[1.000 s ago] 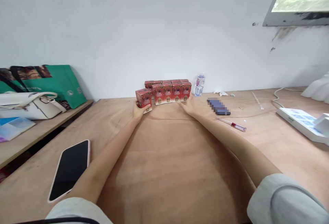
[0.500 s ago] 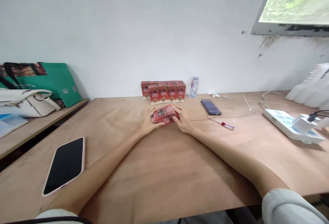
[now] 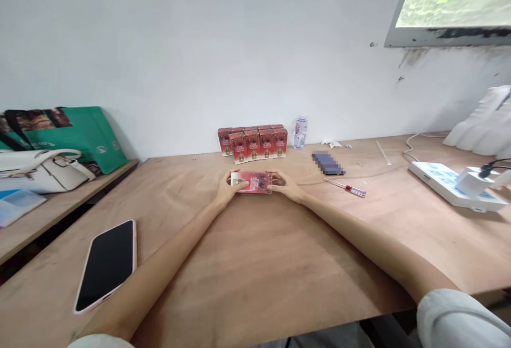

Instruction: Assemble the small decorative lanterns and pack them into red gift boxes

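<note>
A small red printed box (image 3: pixel 257 182) lies on its side between my two hands, its long edge running left to right. My left hand (image 3: pixel 229 188) grips the left end, thumb across the front face. At the other end, my right hand (image 3: pixel 288 186) is closed on the box with thumb and fingers. Behind them, two rows of matching red boxes (image 3: pixel 253 146) stand upright against the wall. The fingers behind the held box are partly hidden.
Right of the boxes stands a clear bottle (image 3: pixel 301 132). A blurred dark flat item (image 3: pixel 328 163), a screwdriver (image 3: pixel 345 187) and a power strip (image 3: pixel 451 185) lie further right. A phone (image 3: pixel 107 265) rests by my left forearm; a white handbag (image 3: pixel 43 170) and green bag (image 3: pixel 96 138) sit left.
The held box has turned from a tilted angle to lying level sideways, with a different face towards me. Both hands have shifted their grip to its ends.
</note>
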Motion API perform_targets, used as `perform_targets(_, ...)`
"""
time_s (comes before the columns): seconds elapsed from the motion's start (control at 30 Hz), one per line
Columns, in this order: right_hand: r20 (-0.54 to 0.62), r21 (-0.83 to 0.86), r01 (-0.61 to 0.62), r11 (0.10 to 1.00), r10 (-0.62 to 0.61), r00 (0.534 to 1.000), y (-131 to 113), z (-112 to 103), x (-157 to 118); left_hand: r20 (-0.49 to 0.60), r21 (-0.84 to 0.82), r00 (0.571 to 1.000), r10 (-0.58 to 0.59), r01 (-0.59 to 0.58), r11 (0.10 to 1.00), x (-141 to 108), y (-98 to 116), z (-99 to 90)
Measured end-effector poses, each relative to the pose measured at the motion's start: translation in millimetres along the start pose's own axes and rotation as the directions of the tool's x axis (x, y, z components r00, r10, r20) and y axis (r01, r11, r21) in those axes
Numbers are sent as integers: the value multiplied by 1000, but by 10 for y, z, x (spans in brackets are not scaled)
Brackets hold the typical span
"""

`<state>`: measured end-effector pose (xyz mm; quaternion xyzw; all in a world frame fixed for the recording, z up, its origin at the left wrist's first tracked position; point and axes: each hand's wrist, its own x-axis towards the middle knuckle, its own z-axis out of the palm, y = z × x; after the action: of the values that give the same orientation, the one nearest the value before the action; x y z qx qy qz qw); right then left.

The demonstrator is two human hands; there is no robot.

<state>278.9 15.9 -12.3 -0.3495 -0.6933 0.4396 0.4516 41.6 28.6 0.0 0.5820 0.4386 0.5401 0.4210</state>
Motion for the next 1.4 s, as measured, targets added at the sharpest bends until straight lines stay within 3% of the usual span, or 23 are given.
perform_targets(0.2,-3,75,11,997,-11,1000,29,-28,-11,2,-6,1000,5,-5,1000,8,-2,-9)
perform_targets(0.47,-67,16,23,1000,-22,998,-33,59,-56,49,24,998,47,-48,999,7,-38,-20)
perform_targets(0.67,-143,1,12,1000,-12,990,-36,101,-79,75,-22,997,17,-15,1000,-23,22,7)
perform_targets(0.77,-206,-79,59,995,-75,976,6,51,-81,77,-42,997,-10,13,999,-9,11,-5)
perform_targets(0.93,-364,-290,59,955,-168,916,-16,0,-122,34,-218,997,-72,77,973,46,-46,-51)
perform_targets(1.03,-322,-419,134,898,-285,903,-83,45,-156,20,-269,994,-105,106,957,59,-47,-66)
perform_targets(1.13,-187,-485,263,834,-393,900,-130,88,-178,0,-293,992,-124,118,949,59,-32,-70)
perform_targets(1.2,-129,-503,296,812,-409,903,-138,95,-185,-5,-311,991,-134,126,942,56,-24,-66)
perform_targets(1.4,-142,-512,238,826,-354,924,-126,86,-189,-17,-367,988,-153,137,920,33,-1,-35)
